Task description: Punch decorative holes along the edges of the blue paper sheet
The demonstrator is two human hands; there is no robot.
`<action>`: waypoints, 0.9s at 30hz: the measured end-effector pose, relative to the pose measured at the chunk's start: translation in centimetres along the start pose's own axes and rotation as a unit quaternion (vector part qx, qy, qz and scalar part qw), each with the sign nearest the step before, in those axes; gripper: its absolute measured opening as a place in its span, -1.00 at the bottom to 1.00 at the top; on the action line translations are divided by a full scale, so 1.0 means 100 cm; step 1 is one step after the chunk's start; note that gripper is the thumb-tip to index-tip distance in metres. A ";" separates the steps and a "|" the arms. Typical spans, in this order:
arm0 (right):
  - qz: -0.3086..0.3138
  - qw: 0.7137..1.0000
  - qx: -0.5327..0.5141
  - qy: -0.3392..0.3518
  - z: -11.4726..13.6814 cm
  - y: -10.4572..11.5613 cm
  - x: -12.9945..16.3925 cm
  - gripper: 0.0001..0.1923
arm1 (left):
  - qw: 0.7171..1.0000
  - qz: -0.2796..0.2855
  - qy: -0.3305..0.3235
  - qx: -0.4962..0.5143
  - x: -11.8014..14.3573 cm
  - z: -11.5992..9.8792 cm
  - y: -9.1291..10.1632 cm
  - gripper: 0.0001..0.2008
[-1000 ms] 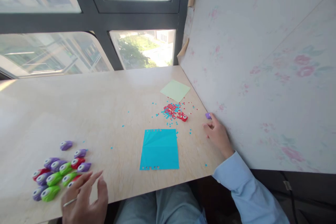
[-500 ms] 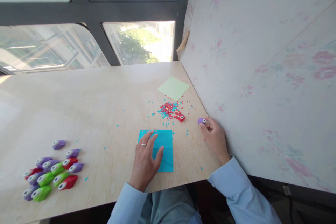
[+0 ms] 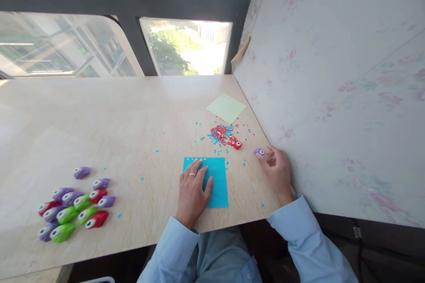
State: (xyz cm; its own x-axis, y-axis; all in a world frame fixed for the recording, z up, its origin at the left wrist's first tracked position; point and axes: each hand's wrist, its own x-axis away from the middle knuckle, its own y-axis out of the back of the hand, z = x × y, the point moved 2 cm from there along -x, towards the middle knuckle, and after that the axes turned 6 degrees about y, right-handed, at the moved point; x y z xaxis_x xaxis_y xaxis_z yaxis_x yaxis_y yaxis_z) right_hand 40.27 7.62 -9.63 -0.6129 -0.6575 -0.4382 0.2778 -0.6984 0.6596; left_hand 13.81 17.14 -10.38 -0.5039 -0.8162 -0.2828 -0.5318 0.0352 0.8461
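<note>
A: Where is the left hand (image 3: 193, 188)?

B: Flat on the blue paper (image 3: 217, 181), fingers spread, gripping nothing. A second ago it hovered over the punches (image 3: 71, 212) at the left; half a second ago it was already on the sheet.

A: And the right hand (image 3: 278, 170)?

B: Half curled beside the wall (image 3: 332, 97), fingertips touching the purple punch (image 3: 259, 151) on the table (image 3: 99, 128). That punch sat closer to the wall a second ago; now it lies near the red punch (image 3: 237, 144) and the confetti (image 3: 221, 133).

A: Is it gripped?

B: Loosely pinched at most; I cannot tell for sure.
</note>
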 end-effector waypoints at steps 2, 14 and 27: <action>0.005 1.000 0.022 0.001 0.001 -0.001 -0.001 -0.51 | 1.000 -0.001 0.001 0.006 0.000 0.000 0.000 -0.74; 0.012 0.998 0.063 0.003 0.002 -0.002 -0.003 -0.60 | 0.999 -0.009 0.008 0.040 -0.002 0.002 0.000 -0.78; 0.044 0.998 0.043 -0.029 0.005 -0.002 0.002 -0.53 | 0.999 -0.019 0.003 0.043 -0.001 0.002 -0.002 -0.79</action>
State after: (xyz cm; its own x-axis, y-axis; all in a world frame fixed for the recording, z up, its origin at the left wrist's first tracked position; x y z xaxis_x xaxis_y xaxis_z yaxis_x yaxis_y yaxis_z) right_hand 39.67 7.74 -9.54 -0.6308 -0.6962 -0.3426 0.2691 -0.6104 0.7449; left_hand 13.85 17.38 -10.66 -0.4789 -0.8211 -0.3108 -0.6069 0.0538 0.7930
